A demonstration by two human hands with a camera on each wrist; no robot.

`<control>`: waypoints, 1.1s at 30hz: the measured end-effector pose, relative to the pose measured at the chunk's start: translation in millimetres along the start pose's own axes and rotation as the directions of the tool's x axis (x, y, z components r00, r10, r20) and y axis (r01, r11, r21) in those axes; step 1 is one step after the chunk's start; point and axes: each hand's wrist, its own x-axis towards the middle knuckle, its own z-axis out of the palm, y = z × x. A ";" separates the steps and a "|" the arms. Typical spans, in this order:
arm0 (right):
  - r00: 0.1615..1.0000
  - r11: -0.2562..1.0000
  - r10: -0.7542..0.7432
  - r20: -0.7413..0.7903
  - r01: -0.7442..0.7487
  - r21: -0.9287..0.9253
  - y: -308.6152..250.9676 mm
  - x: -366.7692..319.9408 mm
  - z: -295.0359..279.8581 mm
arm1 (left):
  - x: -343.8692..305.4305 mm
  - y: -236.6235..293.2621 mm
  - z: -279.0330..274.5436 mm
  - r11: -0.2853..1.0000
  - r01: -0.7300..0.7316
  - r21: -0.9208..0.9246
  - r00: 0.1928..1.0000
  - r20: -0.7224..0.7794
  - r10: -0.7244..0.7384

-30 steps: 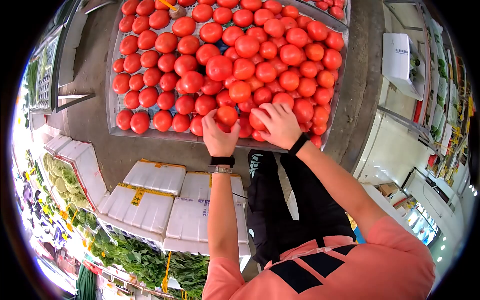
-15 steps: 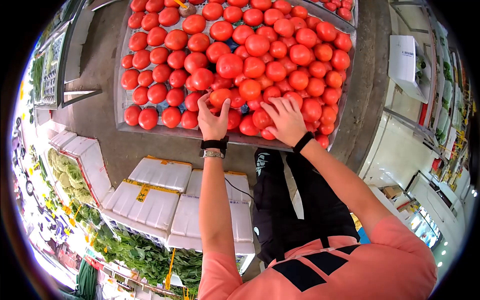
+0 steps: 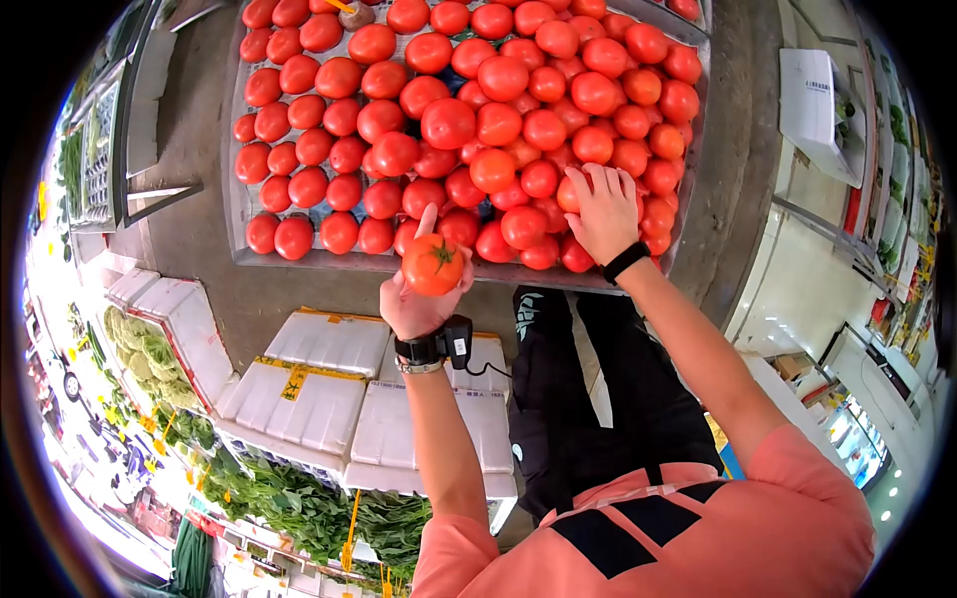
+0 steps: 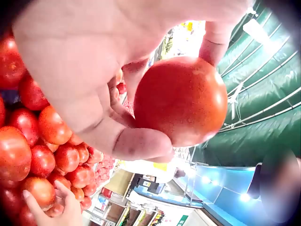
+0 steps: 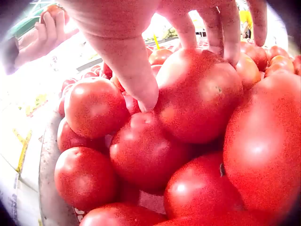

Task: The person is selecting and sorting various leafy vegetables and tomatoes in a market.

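- Market ground at the far left carries cabbages point(image 3: 130, 349) and leafy greens point(image 3: 289, 498), both well apart from the hands.
- White foam boxes point(image 3: 309, 349) stand in a row below the grey bench point(image 3: 194, 239), under the left forearm.
- On the bench lies a metal tray point(image 3: 231, 189) packed with red tomatoes point(image 3: 329, 130), heaped higher toward its right half.
- Just off the tray's near rim, the left hand point(image 3: 419, 304) is turned palm up. Its fingers and thumb curl round an orange-red tomato point(image 3: 433, 264), with the index finger standing up behind it. The fruit is clear of the pile, its green stem end facing the head camera.
- At the tray's near right corner, the right hand point(image 3: 603, 209) lies on the pile. Its fingers are spread and bent over a large tomato point(image 5: 197, 94), and the thumb tip presses its other side. Neighbouring fruit crowds against this one all round.
- Far right, a white carton point(image 3: 812, 100) sits on a rack.
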 end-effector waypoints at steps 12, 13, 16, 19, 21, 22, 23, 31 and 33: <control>0.991 0.992 0.123 -0.057 -0.122 0.020 0.4 -3.3 12.9 | 24.8 -24.3 -7.2 -0.397 0.313 0.863 0.840 -0.056 0.540; 0.990 0.992 0.120 -0.070 -0.117 0.047 2.0 -3.6 14.4 | 29.9 -28.2 -7.8 -0.469 0.318 0.824 0.845 -0.022 0.534; 0.988 0.980 0.112 -0.110 -0.091 0.177 9.8 -7.3 15.2 | 43.2 -36.5 -11.7 -0.590 0.345 0.730 0.863 0.000 0.505; 0.985 0.801 0.157 -0.070 -0.086 0.593 20.5 -14.3 -0.2 | 50.1 -43.3 -8.3 -0.609 0.351 0.711 0.865 0.003 0.502; 0.977 0.317 0.193 0.094 -0.153 0.936 28.6 -23.5 -13.0 | 49.7 -46.0 -9.9 -0.611 0.335 0.718 0.871 0.012 0.491; 0.968 -0.161 0.175 0.181 -0.153 0.975 35.5 -30.3 -2.2 | 49.7 -46.2 -10.3 -0.611 0.326 0.721 0.873 0.018 0.487; 0.965 -0.367 0.081 0.249 -0.203 0.908 43.7 -30.6 -3.5 | 48.4 -45.9 -13.1 -0.614 0.306 0.728 0.877 0.035 0.479; 0.960 -0.692 -0.152 0.236 -0.273 0.668 53.9 -58.4 -39.9 | 45.8 -44.1 -24.9 -0.519 0.287 0.805 0.873 0.002 0.487; 0.965 -0.595 -0.164 0.206 -0.263 0.759 51.4 -58.0 -41.9 | 43.6 -43.9 -23.8 -0.387 0.364 0.848 0.869 -0.158 0.470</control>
